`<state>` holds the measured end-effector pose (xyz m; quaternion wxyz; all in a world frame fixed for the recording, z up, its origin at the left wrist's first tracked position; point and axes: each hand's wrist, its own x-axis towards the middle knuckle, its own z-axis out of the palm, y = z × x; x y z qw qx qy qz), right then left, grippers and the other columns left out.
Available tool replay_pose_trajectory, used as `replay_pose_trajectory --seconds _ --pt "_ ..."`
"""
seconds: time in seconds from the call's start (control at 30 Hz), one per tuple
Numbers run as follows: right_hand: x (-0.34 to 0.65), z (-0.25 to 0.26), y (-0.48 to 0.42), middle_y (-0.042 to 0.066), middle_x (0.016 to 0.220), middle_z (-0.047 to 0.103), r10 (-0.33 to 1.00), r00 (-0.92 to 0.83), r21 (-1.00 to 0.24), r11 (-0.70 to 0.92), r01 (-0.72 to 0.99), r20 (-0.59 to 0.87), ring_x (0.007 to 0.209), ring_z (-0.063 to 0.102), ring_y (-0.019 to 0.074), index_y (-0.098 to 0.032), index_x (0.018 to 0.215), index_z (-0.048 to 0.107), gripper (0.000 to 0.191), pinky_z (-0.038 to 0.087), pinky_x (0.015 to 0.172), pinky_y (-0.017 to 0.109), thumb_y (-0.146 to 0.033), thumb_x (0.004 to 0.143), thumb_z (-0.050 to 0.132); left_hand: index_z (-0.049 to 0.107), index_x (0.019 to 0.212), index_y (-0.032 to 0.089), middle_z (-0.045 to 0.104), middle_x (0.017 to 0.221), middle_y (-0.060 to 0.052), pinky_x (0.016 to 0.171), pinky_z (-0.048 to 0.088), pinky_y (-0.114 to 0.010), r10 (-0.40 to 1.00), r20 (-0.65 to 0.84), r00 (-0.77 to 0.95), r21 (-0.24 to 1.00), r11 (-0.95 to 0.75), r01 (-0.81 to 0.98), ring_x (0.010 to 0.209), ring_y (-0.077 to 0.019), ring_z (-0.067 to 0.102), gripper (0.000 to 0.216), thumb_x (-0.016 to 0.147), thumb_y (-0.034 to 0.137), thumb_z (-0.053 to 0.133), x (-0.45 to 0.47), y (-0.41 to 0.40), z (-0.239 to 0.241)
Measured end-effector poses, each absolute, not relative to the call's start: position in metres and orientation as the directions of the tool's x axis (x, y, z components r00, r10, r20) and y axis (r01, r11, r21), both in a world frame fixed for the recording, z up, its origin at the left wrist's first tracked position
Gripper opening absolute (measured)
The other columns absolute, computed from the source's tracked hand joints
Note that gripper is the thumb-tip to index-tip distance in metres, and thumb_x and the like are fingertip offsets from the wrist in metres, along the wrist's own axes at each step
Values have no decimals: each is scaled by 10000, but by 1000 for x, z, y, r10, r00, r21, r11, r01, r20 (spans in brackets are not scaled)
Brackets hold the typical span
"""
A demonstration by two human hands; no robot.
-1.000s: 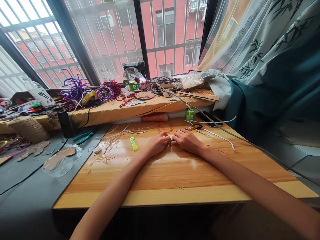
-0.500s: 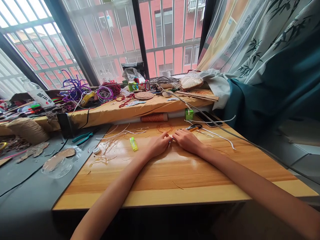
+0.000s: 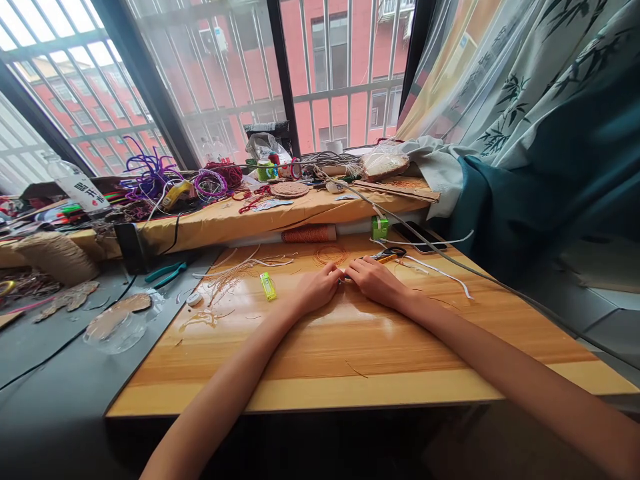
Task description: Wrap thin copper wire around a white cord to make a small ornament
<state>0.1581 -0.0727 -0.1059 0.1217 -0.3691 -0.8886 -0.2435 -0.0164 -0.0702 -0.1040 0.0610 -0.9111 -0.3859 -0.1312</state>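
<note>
Small whitish piece (image 3: 345,277), pinched by left hand (image 3: 320,291) and right hand (image 3: 375,280), mostly covered, shape indistinct

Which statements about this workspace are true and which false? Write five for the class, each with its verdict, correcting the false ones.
1. The left hand and right hand are close together over the wooden board. True.
2. A small pale item shows between them. True.
3. The yellow-green lighter lies right of the right hand. False: it lies left of the left hand.
4. The spool of orange thread stands upright. False: it lies on its side.
5. The teal pliers lie on the grey surface. True.
</note>
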Motion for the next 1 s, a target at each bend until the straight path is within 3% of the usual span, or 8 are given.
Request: replay_pose_trajectory --seconds 0.33,0.57,1.0 --pt "150 -103 -79 64 761 549 656 -639 346 538 769 402 695 444 170 -129 755 541 200 271 662 274 -111 799 347 511 953 218 485 991 -47 610 422 -244 698 294 653 64 -696 715 702 -125 548 247 807 227 312 -16 -70 -104" --pt "138 -100 -90 88 773 562 759 -521 297 431 852 390 701 460 195 -116 778 550 172 267 643 293 -86 775 380 496 951 213 479 995 -50 585 420 -241 694 299 655 31 -693 720 677 -125 546 237 803 218 311 -15 -69 -104" --pt "151 -104 -79 64 762 537 649 -641 335 546 768 409 701 436 168 -125 760 539 179 270 666 274 -99 785 363 485 947 221 476 974 -41 550 401 -224 703 283 653 18 -684 729 641 -106 531 239 811 250 291 -14 -73 -102"
